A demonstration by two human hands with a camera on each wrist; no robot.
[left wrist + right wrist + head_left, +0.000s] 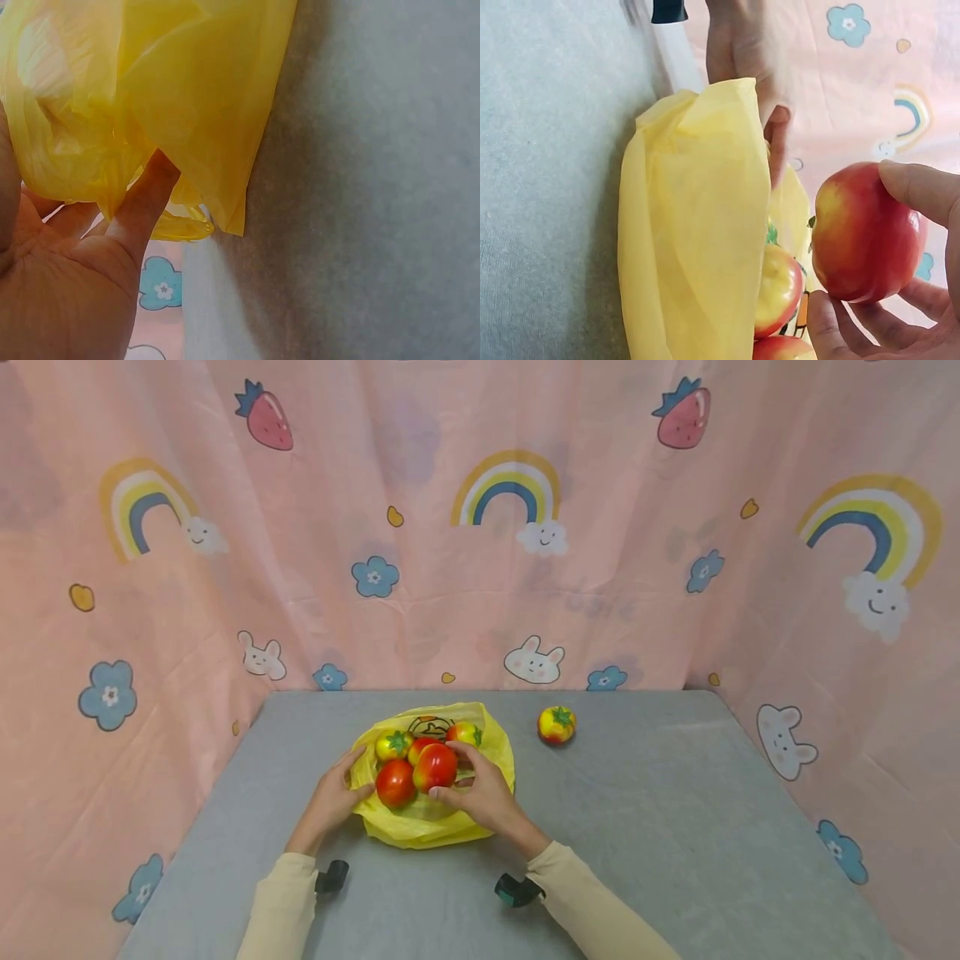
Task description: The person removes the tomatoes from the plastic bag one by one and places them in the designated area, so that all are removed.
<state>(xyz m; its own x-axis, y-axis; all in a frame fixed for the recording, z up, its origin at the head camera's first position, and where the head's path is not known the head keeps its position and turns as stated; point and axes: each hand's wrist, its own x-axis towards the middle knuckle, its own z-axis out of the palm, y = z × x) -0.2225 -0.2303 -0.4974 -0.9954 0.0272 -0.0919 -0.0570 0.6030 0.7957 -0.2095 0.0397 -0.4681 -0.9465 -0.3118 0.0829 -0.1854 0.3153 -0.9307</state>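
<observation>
A yellow plastic bag (420,833) stands open on the table with several red-and-yellow tomatoes (395,785) inside. My left hand (332,795) holds the bag's left rim, thumb toward the opening. In the left wrist view the yellow film (202,97) hangs by the thumb and hides some fingers. Over the bag's mouth, my right hand (489,791) grips a tomato (437,767) between thumb and fingers. From the right wrist, that tomato (866,232) appears above the rim, apart from the ones in the bag.
Another yellow-and-red tomato (557,725) with a green top sits on the grey table (637,827), to the right of the bag. A pink printed curtain (420,635) surrounds the table's back and sides. Dark wrist devices (519,890) are worn at both sleeves.
</observation>
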